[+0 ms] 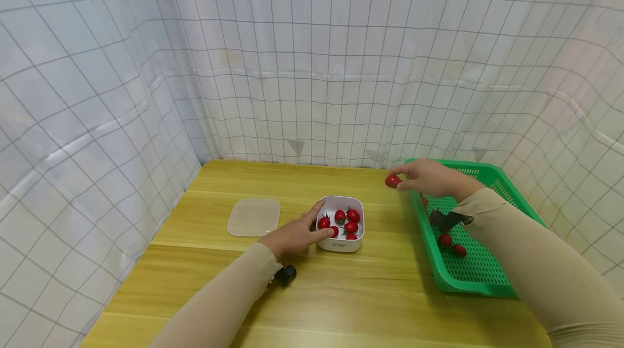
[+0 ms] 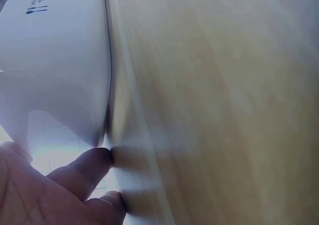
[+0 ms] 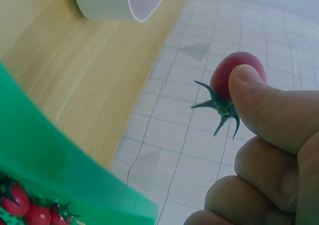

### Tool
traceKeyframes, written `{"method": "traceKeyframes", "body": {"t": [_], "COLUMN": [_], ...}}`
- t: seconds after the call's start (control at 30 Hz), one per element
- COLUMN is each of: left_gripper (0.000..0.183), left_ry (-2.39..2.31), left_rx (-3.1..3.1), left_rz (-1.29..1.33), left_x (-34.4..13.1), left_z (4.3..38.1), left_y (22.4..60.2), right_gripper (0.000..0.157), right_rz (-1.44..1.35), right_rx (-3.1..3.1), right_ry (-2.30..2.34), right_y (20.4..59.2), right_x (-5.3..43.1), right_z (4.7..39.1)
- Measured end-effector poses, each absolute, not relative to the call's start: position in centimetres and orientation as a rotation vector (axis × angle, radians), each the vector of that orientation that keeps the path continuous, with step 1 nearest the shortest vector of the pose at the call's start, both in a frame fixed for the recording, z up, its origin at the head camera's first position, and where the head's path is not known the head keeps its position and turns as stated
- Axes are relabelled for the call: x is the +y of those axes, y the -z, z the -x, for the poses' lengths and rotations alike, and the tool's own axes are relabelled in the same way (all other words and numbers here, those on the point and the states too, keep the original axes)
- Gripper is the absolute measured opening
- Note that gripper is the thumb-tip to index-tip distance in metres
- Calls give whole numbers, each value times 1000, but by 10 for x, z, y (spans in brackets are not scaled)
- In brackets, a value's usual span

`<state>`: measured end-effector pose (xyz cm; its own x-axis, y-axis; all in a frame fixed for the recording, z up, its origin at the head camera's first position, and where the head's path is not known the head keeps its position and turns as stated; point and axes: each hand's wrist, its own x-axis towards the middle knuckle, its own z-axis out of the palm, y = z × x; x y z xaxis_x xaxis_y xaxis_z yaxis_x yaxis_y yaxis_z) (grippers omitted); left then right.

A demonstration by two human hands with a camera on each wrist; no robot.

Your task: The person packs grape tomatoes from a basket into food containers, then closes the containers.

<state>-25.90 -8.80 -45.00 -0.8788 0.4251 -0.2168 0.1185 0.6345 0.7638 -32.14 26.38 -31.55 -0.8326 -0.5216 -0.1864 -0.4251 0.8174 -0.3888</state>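
Note:
A white square container [image 1: 339, 245] with several cherry tomatoes [image 1: 351, 227] in it stands on the table. My left hand [image 1: 298, 233] holds its left side, the thumb over the rim and the forefinger along the wall. In the left wrist view two fingertips [image 2: 102, 158] rest low beside the container wall. My right hand [image 1: 429, 178] pinches one cherry tomato [image 3: 234, 73] between thumb and forefinger, in the air by the far left corner of the green basket [image 1: 441, 277]. Its green calyx shows in the right wrist view. More tomatoes [image 1: 452, 245] lie in the basket, partly hidden by the right arm.
A translucent lid [image 1: 254, 218] lies flat on the wooden table [image 1: 341, 304], left of the container. White grid-patterned curtains [image 1: 312, 77] hang behind the table and on both sides. The basket's raised rim stands along the table's right side.

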Motion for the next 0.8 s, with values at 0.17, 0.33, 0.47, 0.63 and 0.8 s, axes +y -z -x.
{"method": "traceKeyframes", "body": {"t": [0.17, 0.33, 0.47, 0.63, 0.8], "left_gripper": [91, 90, 91, 91, 91], "left_ry": [-1132, -1139, -1131, -1137, -1139], "left_rx": [2475, 2471, 2473, 2465, 2468], "left_rz": [-437, -445, -444, -438, -430], "left_x": [-88, -88, -88, -88, -88], "left_z": [260, 259, 259, 259, 258], "left_y": [451, 450, 450, 449, 449], "right_gripper": [45, 45, 43, 39, 34], "right_rz": [700, 722, 779, 857, 890], "right_rx": [2681, 2680, 2691, 2702, 2682], "right_ry": [488, 463, 418, 377, 401], "right_y": [316, 318, 321, 323, 327], "right_x": [252, 242, 236, 229, 224], "right_z": [322, 322, 324, 325, 324]}}
